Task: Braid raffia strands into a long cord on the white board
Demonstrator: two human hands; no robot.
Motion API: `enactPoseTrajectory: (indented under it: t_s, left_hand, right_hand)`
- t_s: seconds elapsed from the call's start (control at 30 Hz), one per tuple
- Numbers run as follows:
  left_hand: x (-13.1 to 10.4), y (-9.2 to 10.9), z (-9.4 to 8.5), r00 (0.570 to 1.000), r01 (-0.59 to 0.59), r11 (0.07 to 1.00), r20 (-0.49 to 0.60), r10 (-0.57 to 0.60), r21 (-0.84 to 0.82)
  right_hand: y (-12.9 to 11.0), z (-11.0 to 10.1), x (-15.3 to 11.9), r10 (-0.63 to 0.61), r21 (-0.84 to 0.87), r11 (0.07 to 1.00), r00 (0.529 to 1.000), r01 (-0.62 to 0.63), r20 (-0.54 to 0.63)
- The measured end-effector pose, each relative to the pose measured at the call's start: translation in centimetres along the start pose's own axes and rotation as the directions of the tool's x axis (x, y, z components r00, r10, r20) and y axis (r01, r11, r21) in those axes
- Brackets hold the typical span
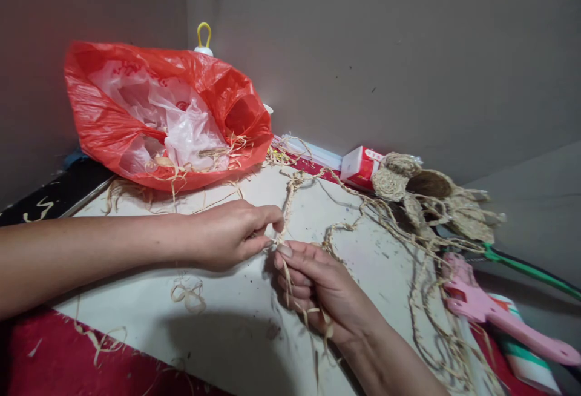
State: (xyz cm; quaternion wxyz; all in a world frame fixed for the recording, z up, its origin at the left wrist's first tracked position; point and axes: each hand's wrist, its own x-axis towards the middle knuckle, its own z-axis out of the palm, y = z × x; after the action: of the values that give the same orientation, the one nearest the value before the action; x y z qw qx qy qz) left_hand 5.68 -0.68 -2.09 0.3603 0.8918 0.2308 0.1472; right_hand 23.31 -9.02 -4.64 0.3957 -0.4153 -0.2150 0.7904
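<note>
Both hands meet at the end of a pale raffia braid [289,199] over a white board [227,335]. My left hand [227,232] comes in from the left, its thumb and forefinger closed on the raffia at the braid's lower end. Just below and to the right, my right hand [313,275] pinches the same spot between thumb and fingers. Loose raffia strands [316,347] hang down past the right palm. From the hands the braid runs up toward the back, then trails off right as a long twisted cord [345,226].
A red plastic bag [104,117] with a white bag and raffia inside stands at the back left. Along the right lie woven raffia pieces [390,181], a red-and-white box [358,166], green-handled scissors [521,266], a pink glue gun [499,314] and a white-and-green tube [526,359].
</note>
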Motion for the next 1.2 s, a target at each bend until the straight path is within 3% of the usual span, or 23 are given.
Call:
enactPoseTrajectory:
  t_s: [0.13,0.23,0.33,0.43,0.6,0.87,0.93,1.07,1.2]
  left_hand:
    - [0.0,-0.1,0.3,0.999,0.021,1.0,0.046,-0.021,-0.016]
    - [0.1,-0.1,0.4,0.995,0.086,0.972,0.076,-0.071,-0.219]
    - [0.2,-0.2,0.6,0.989,0.127,0.875,0.125,-0.077,-0.467]
    - [0.3,-0.6,0.8,0.985,0.144,0.786,0.166,-0.054,-0.601]
    - [0.6,-1.4,0.9,0.964,0.245,0.633,0.256,-0.077,-0.734]
    - [0.4,-1.1,1.4,0.902,0.432,0.32,0.411,-0.135,-0.843]
    - [0.3,-0.9,1.5,0.907,0.422,0.348,0.392,-0.155,-0.837]
    - [0.3,-0.4,2.0,0.948,0.317,0.509,0.284,-0.144,-0.8]
    - [0.4,-0.4,2.1,0.964,0.264,0.534,0.215,-0.154,-0.803]
  right_hand:
    - [0.0,0.3,-0.1,-0.022,-0.061,0.998,1.0,0.021,-0.007]
    - [0.0,0.4,-0.1,-0.072,-0.117,0.991,0.997,0.071,-0.002]
    - [0.1,0.6,-0.1,-0.118,-0.175,0.978,0.993,0.113,-0.019]
    - [0.1,0.7,0.0,-0.131,-0.197,0.973,0.99,0.119,-0.051]
    - [0.3,0.9,0.0,-0.207,-0.298,0.941,0.968,0.158,-0.141]
    - [0.6,0.6,-0.3,-0.287,-0.476,0.848,0.957,0.231,-0.048]
    - [0.7,0.4,-0.3,-0.266,-0.503,0.839,0.963,0.207,-0.047]
    - [0.8,0.4,-0.2,-0.225,-0.455,0.876,0.97,0.16,-0.093]
    - [0.7,0.6,-0.2,-0.216,-0.321,0.929,0.974,0.184,-0.068]
